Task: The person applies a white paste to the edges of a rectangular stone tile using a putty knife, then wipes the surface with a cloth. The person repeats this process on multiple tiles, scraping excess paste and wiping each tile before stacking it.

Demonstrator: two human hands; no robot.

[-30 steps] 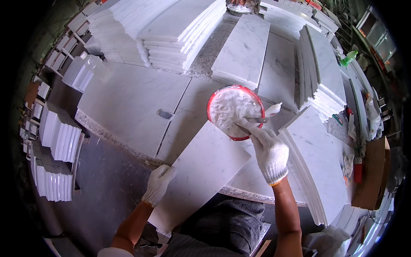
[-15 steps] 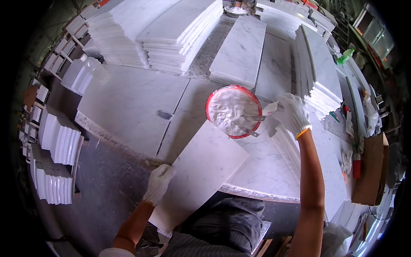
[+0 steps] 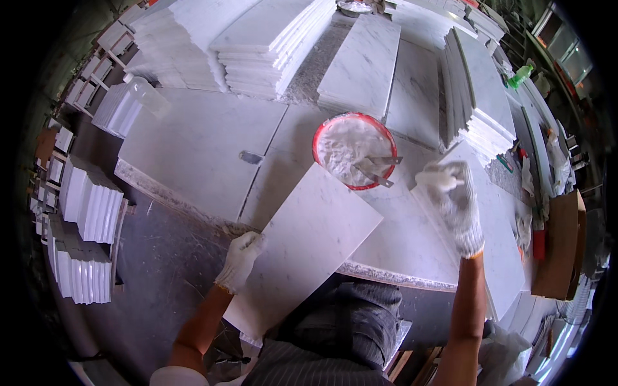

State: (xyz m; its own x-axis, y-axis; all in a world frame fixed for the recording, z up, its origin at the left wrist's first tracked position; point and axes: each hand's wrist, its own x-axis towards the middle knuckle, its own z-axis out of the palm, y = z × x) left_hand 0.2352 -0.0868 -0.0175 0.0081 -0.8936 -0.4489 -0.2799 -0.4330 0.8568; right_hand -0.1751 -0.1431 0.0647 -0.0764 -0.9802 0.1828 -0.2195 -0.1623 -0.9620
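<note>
My gloved left hand (image 3: 239, 257) grips the left edge of a long white marble slab (image 3: 302, 244) that lies tilted across the near edge of the worktable (image 3: 193, 148). My gloved right hand (image 3: 456, 201) is over the table right of a red-rimmed bowl (image 3: 354, 151) of white paste, fingers curled around what looks like a white lump or pad. Two metal scrapers (image 3: 376, 168) lie in the bowl with their handles toward my right hand.
Stacks of white marble slabs (image 3: 270, 38) fill the far table; another stack (image 3: 479, 96) stands to the right. Piles of small tiles (image 3: 90, 212) sit on the floor at left. A green bottle (image 3: 520, 77) and a brown board (image 3: 557, 248) are at right.
My right hand has left the bowl and moved right and toward me. The scrapers now rest in the paste. My left hand and the slab have stayed put.
</note>
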